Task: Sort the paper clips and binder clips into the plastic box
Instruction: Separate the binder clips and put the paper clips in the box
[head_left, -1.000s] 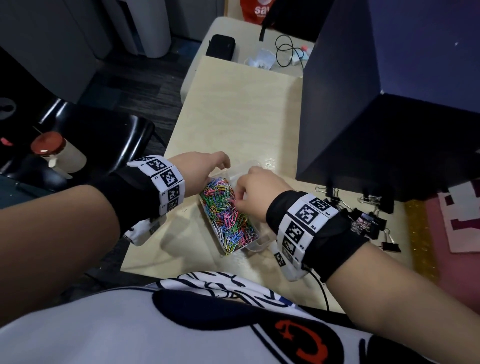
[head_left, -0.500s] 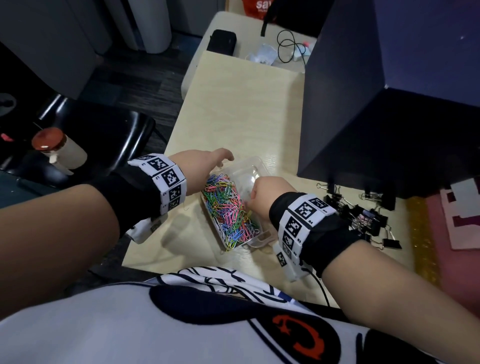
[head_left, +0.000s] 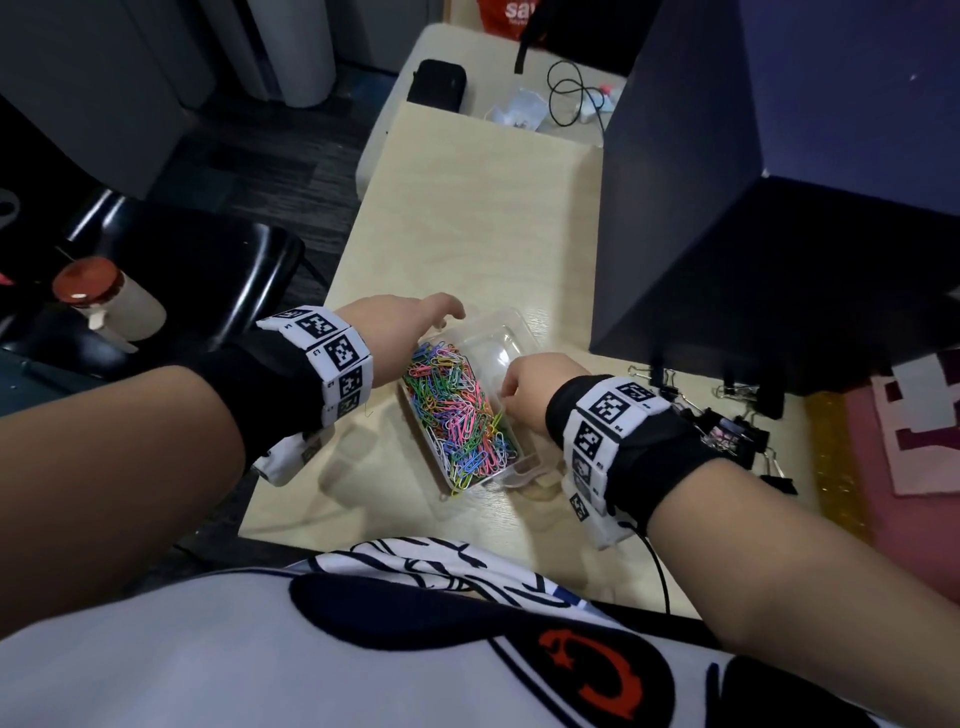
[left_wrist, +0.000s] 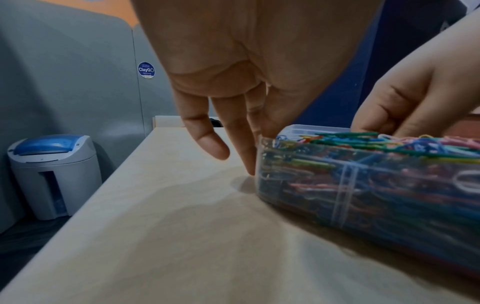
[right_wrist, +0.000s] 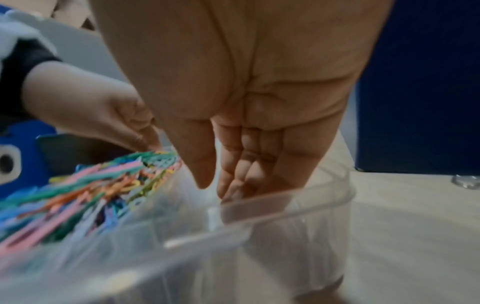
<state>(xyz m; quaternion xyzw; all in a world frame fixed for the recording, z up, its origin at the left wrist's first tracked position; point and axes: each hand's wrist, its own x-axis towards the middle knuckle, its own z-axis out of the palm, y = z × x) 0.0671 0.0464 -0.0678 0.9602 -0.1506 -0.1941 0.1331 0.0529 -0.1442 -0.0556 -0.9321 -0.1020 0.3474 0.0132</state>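
Note:
A clear plastic box (head_left: 511, 325) with two compartments lies on the pale table (head_left: 467, 208). Its left compartment is heaped with coloured paper clips (head_left: 452, 410); the right one shows nothing but bare plastic. My left hand (head_left: 436, 317) rests straight fingers against the box's far left corner (left_wrist: 259, 156). My right hand (head_left: 519, 389) hangs over the right compartment beside the divider. In the right wrist view its fingers (right_wrist: 233, 174) point down inside the rim (right_wrist: 259, 216) and nothing shows between them. Black binder clips (head_left: 727, 431) lie in a loose pile to the right of the box.
A tall dark blue box (head_left: 753, 208) stands right behind the binder clips. A pink mat (head_left: 909, 441) lies at the far right. A black chair (head_left: 208, 280) and a red-capped bottle (head_left: 104, 296) are off the table's left edge. Cables and a black case (head_left: 436, 85) sit on the far table.
My right hand has drawn off the paper clips toward the right compartment, which now shows. The left hand stays at the box's far left corner.

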